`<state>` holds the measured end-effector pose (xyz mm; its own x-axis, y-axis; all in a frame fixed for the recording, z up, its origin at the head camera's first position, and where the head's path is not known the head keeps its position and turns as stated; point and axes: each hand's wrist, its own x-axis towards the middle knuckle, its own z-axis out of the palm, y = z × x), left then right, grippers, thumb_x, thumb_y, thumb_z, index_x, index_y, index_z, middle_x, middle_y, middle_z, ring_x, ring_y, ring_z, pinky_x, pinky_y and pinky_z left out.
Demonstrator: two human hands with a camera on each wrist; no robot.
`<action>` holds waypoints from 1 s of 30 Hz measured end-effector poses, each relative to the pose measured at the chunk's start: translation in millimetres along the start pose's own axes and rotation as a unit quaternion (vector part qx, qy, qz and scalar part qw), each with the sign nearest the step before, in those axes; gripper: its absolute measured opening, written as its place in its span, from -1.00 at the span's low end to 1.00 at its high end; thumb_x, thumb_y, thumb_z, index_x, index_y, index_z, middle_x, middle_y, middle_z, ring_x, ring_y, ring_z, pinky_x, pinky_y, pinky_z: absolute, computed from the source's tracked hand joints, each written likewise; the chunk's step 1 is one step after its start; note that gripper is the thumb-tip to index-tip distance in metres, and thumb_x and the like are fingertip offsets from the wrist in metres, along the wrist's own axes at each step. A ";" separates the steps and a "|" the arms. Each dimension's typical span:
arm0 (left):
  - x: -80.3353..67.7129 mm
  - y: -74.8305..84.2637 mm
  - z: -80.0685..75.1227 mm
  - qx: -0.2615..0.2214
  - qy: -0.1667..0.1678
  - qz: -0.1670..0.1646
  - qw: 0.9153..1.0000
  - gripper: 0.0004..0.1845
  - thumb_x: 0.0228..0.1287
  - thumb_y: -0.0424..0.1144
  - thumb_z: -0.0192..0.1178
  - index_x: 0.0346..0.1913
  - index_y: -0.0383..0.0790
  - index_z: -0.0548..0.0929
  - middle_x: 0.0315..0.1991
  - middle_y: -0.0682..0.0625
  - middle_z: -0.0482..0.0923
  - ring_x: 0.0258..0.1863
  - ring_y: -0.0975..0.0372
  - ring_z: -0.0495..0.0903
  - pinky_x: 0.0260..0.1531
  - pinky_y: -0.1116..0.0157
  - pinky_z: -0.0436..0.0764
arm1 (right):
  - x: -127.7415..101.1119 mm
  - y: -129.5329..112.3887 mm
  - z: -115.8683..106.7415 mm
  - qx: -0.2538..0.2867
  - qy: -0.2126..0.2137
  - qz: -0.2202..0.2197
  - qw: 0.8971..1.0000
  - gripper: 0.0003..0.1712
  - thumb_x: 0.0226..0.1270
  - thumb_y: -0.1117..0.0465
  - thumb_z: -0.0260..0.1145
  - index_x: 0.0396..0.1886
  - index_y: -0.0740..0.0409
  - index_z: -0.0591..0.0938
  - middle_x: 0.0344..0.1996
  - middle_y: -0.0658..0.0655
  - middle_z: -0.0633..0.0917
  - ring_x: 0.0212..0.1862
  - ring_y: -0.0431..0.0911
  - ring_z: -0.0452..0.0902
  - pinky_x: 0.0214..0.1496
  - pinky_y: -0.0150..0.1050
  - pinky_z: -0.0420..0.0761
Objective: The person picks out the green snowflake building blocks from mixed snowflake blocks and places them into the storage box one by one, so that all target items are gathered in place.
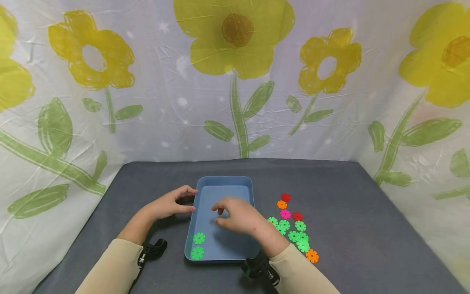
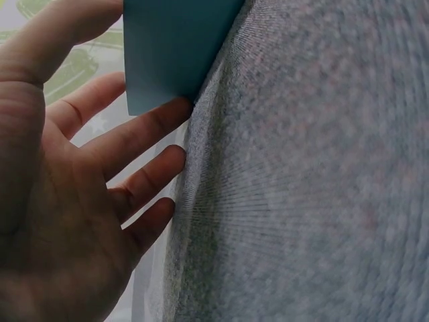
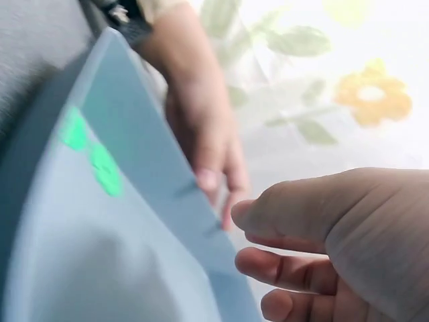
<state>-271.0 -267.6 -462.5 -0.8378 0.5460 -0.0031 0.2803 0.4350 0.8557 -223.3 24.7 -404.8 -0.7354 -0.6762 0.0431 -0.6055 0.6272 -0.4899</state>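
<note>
A blue rectangular tray (image 1: 225, 196) lies on the dark cloth. Two green notched discs (image 1: 197, 253) sit in its near left corner; they show blurred as green pieces (image 3: 105, 169) in the right wrist view. My left hand (image 1: 170, 204) is at the tray's left side, thumb and fingertips right at the rim. In the left wrist view, the fingers of this left hand (image 2: 87, 168) are spread beside the tray wall (image 2: 167, 54). My right hand (image 1: 240, 216) hovers above the tray's middle, fingers loosely bent, with nothing visible between thumb and fingers (image 3: 265, 265).
Right of the tray lie several loose notched discs: green ones (image 1: 302, 246), orange ones (image 1: 312, 256), red ones (image 1: 286, 197) and a pink one (image 1: 285, 214). A flower-printed curtain (image 1: 154, 102) stands behind the cloth-covered table (image 1: 352, 228).
</note>
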 end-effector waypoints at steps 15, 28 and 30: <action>-1.3 1.0 2.7 0.011 0.004 0.000 1.000 -0.38 0.40 -0.16 0.37 0.38 -0.34 0.41 0.43 -0.34 0.32 0.42 -0.25 0.29 0.29 -0.23 0.35 | -24.1 42.6 -51.4 0.085 0.100 0.073 0.989 -0.67 0.44 0.14 0.41 0.15 0.00 0.72 -0.17 -0.11 0.64 -0.43 -0.12 0.44 -0.37 -0.22 0.50; -2.2 4.7 0.7 0.023 0.008 0.000 1.000 -0.41 0.40 -0.16 0.37 0.36 -0.31 0.42 0.43 -0.34 0.32 0.42 -0.27 0.27 0.29 -0.26 0.33 | -55.1 83.8 -58.6 0.045 0.074 0.113 0.990 -0.66 0.44 0.16 0.39 0.14 0.15 0.71 -0.18 -0.06 0.67 -0.40 -0.17 0.49 -0.28 -0.17 0.52; -2.2 3.4 1.0 0.020 0.008 0.000 1.000 -0.41 0.40 -0.16 0.37 0.35 -0.31 0.43 0.43 -0.34 0.32 0.42 -0.27 0.27 0.29 -0.26 0.33 | -60.4 90.3 -55.7 0.029 0.060 0.123 0.990 -0.66 0.43 0.16 0.40 0.13 0.17 0.72 -0.19 -0.05 0.68 -0.37 -0.17 0.51 -0.26 -0.16 0.53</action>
<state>-267.8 -266.6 -460.2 -0.8451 0.5346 0.0048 0.2979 0.4634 0.8346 -250.5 143.7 -403.1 -0.8918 -0.4520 0.0182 -0.3872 0.7419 -0.5474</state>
